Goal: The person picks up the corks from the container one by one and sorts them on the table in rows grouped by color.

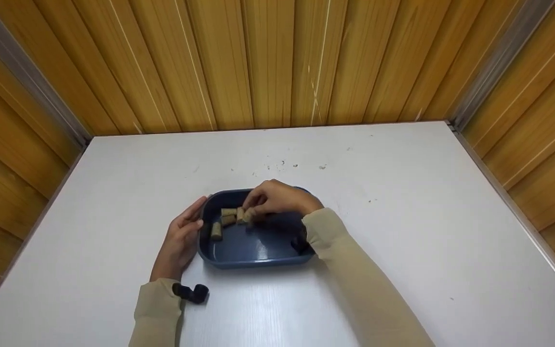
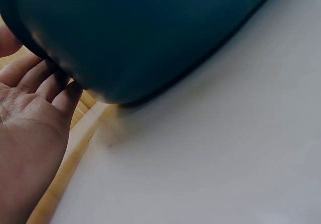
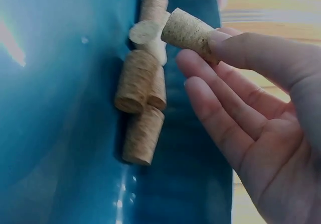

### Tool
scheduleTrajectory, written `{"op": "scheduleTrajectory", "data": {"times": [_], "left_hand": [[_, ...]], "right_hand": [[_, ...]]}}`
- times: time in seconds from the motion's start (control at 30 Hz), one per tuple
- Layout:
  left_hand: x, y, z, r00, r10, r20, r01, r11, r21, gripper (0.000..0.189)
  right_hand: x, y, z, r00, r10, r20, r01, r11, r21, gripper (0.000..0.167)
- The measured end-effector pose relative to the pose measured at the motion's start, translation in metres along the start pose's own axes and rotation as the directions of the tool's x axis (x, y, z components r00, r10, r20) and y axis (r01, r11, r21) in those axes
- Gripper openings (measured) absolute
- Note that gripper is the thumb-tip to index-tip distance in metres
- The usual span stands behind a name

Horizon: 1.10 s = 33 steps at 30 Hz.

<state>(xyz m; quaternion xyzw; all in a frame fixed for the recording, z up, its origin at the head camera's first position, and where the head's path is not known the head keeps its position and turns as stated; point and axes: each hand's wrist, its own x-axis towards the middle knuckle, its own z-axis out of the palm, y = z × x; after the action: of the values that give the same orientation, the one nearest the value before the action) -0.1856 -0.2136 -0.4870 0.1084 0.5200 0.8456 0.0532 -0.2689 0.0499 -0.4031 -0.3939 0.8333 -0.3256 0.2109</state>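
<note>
A dark blue, round-cornered tray stands on the white table. Between thumb and fingertips, my right hand pinches a tapered cork above the tray floor. Just beside that hand, several more corks lie close together along the tray's wall, some leaning on one another. Another cork is upright-looking near the left wall. My left hand holds the tray's left side, thumb at the rim and the other fingers against the outside; in the left wrist view their tips are hidden by the tray.
The white tabletop extends around the tray, with small dark marks behind it. Yellow wood-look panels rise along the back and both sides. A small black device is on the left sleeve.
</note>
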Motion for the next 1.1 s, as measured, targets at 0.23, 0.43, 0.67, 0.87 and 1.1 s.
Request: {"op": "scheduleTrajectory", "data": {"times": [0.23, 0.43, 0.67, 0.87, 1.1], "left_hand": [[0.0, 0.0, -0.001, 1.0, 0.0, -0.008, 0.0, 1.0, -0.001, 0.058], [0.0, -0.001, -0.002, 1.0, 0.003, -0.014, -0.003, 1.0, -0.003, 0.059], [0.001, -0.002, -0.002, 1.0, 0.006, -0.009, -0.006, 1.0, -0.012, 0.059], [0.0, -0.001, -0.002, 1.0, 0.011, 0.003, -0.011, 1.0, -0.024, 0.058], [0.0, -0.001, -0.001, 1.0, -0.002, -0.02, 0.001, 1.0, -0.023, 0.057]], "right_hand": [[-0.013, 0.002, -0.013, 0.998, 0.039, -0.05, -0.035, 0.996, 0.079, 0.024], [-0.023, 0.007, -0.026, 0.994, -0.034, -0.099, 0.04, 0.998, 0.052, 0.027], [-0.041, 0.014, -0.037, 0.985, 0.005, -0.172, 0.015, 0.993, 0.114, 0.028], [-0.057, 0.023, -0.046, 0.969, 0.059, -0.24, -0.026, 0.99, 0.14, 0.027], [-0.074, 0.037, -0.053, 0.948, 0.108, -0.298, -0.057, 0.983, 0.175, 0.033]]}}
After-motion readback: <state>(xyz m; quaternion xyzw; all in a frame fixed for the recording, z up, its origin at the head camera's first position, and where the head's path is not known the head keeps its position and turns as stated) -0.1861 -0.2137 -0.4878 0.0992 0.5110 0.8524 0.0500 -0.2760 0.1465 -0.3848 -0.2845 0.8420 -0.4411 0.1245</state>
